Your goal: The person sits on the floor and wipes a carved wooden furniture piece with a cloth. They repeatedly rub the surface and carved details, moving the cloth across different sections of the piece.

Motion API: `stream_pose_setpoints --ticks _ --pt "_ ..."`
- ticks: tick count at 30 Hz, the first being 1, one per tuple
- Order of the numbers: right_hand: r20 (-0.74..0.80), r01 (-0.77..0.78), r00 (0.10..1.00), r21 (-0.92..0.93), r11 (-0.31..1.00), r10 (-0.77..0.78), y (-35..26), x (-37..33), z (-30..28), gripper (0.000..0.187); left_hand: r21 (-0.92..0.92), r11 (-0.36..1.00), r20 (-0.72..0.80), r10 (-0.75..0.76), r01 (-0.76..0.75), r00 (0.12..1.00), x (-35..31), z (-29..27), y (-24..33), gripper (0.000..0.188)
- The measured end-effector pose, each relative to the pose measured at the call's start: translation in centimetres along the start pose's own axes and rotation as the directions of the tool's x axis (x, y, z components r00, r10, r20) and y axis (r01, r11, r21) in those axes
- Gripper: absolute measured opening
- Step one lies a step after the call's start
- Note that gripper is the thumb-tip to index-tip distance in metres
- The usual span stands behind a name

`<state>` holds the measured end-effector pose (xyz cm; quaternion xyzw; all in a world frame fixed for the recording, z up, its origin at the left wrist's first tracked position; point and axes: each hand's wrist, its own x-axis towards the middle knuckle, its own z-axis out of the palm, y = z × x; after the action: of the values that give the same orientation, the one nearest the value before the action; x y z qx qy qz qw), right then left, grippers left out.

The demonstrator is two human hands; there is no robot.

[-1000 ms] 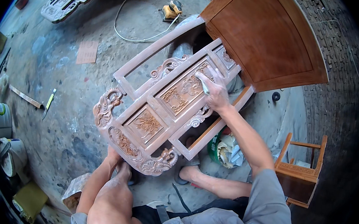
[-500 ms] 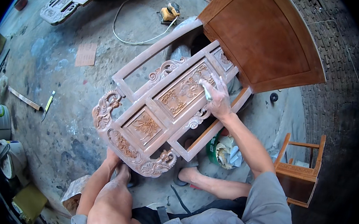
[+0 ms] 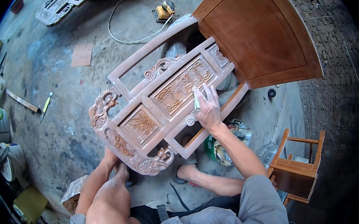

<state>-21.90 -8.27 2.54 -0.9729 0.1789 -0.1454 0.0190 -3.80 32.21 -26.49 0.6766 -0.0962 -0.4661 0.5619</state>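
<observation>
A carved wooden chair back (image 3: 166,111), coated in pale dust, lies slanted in front of me, with carved panels set in its frame. My right hand (image 3: 208,112) is at the near edge of the long middle panel (image 3: 184,87). It is closed on a pale, folded piece of sheet (image 3: 197,100), held between thumb and fingers against the wood; some fingertips point away. Whether the piece is sandpaper or cloth I cannot tell. My left hand (image 3: 110,156) is at the chair back's lower left edge, its fingers hidden beneath the carved end.
A brown wooden panel (image 3: 258,38) stands at the far end. A green bucket of scraps (image 3: 218,151) is under my right forearm, and a small wooden stool (image 3: 296,169) sits right. A yellow sander (image 3: 164,11) with a white cord, a knife (image 3: 46,106) and white buckets (image 3: 10,161) lie around.
My right hand has slid down and left along the middle panel's near edge with the pale piece. The left hand stays at the lower edge. The whole view has shifted slightly.
</observation>
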Motion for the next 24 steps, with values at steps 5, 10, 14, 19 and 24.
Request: stream_pose_setpoints --ticks 5,10,14,19,24 --pt "-0.077 -0.191 0.979 -0.005 0.982 0.190 -2.0 0.9 1.7 0.056 0.144 0.988 0.053 0.051 -0.059 0.997 -0.1 -0.4 0.7 0.045" --pt "-0.034 -0.099 0.995 -0.046 0.994 0.098 -0.2 1.6 -0.1 0.055 0.437 0.890 0.005 0.142 -0.130 0.990 -1.1 -0.4 1.7 0.045" --pt "0.004 -0.045 0.999 0.013 0.999 0.045 0.7 -0.6 -0.2 0.054 0.462 0.873 0.039 0.156 -0.157 0.987 -1.7 1.1 4.0 0.046" --pt "0.035 -0.044 0.999 0.127 0.991 0.040 0.7 0.1 -0.2 0.049 0.319 0.943 0.040 0.085 -0.093 0.996 -1.6 0.7 4.2 0.045" --pt "-0.019 0.057 0.998 0.052 0.997 -0.056 2.0 2.3 -1.0 0.054 0.210 0.972 0.020 0.101 -0.103 0.995 -1.2 -0.1 2.4 0.044"
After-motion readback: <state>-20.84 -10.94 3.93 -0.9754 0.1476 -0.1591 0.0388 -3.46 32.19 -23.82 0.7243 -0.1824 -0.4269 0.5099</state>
